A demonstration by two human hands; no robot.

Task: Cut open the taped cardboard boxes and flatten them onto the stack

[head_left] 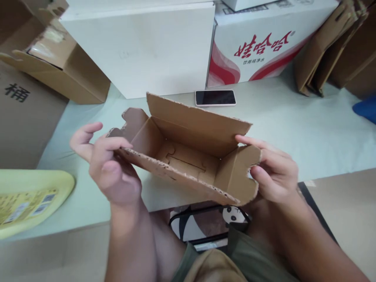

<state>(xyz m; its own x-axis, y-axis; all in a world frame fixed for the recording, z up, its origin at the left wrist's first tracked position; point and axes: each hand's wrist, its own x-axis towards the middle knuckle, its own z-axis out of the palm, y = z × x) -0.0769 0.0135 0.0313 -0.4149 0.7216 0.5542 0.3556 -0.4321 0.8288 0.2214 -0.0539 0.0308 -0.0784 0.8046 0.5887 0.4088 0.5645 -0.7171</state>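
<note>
Between my two hands an open brown cardboard box (188, 160) is held up over the table's front edge, its flaps spread and its inside bare. The bottom shows interlocked tabs. My left hand (113, 164) grips the box at its left corner, the fingertips over the near flap's edge and the index finger raised. At the other end, my right hand (274, 168) pinches the notched right flap, with one finger reaching to the far flap's corner.
A phone (215, 98) lies behind the box. White cartons (141, 51) and a red-and-white carton (261, 47) stand at the back. Folded cardboard (320, 51) leans at right, another brown box (79, 66) stands left. A yellow bottle (35, 199) lies at front left.
</note>
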